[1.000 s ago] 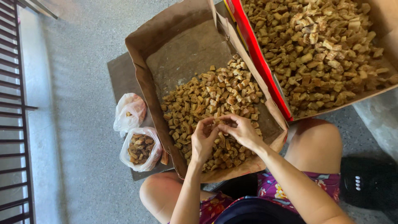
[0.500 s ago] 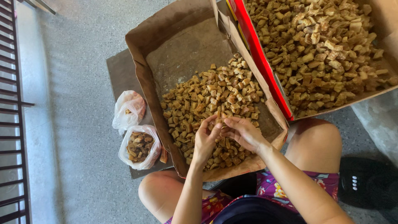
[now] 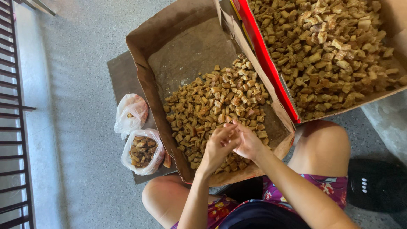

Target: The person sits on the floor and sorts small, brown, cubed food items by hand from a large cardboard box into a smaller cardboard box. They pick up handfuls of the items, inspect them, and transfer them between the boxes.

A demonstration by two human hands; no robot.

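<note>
Both hands have drawn closer together: left hand (image 3: 217,148) and right hand (image 3: 248,142) touch, fingers pressed together over the chunks (image 3: 212,106) in the box (image 3: 148,63); any pinched chunk's direction cannot be told.

Chunks (image 3: 212,106) golden-brown; boxes (image 3: 144,63) plain brown, right one with a red edge (image 3: 263,63). Shorts (image 3: 296,186) purple, floral I think. Bags (image 3: 131,112) white-pink. Floor (image 3: 85,51) speckled grey.

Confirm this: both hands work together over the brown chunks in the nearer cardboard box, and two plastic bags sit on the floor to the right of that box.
Not quite. The head view shows the two plastic bags to the left of the nearer cardboard box, not the right. The left hand and right hand do meet over the brown chunks.
</note>
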